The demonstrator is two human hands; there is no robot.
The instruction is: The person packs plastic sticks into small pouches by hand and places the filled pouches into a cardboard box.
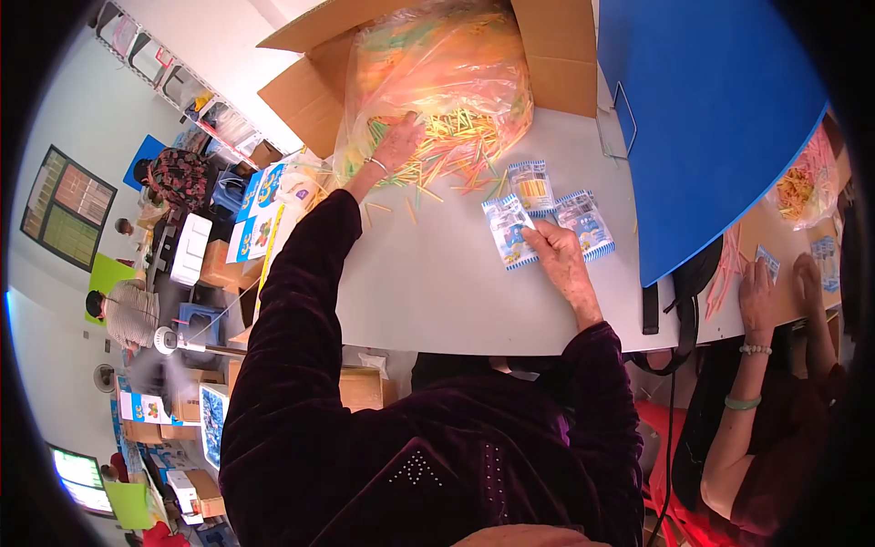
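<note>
Taking twelve as straight ahead; finding sticks at twelve, heaped out of a clear bag in a cardboard box and onto the table; spotting left hand between eleven and twelve, with fingers loosely bent in the near side of the heap; cannot tell if gripping any; spotting right hand toward one, with thumb and fingers pinched on the edge of a packet.

Could go wrong, in judgement: dragging more sticks loose by raking the open edge of the heap; sweeping stray sticks aside with the left sleeve; creasing or losing the packet through so narrow a pinch; nudging its neighbours through close crowding.

Counting now: three packets, including the pinched one, plus a second at its one o'clock and a third at its three; one box; one bag in it; one blue board at one; sticks too many and tangled to count; a few strays; two more hands, of another person, at two.
</note>
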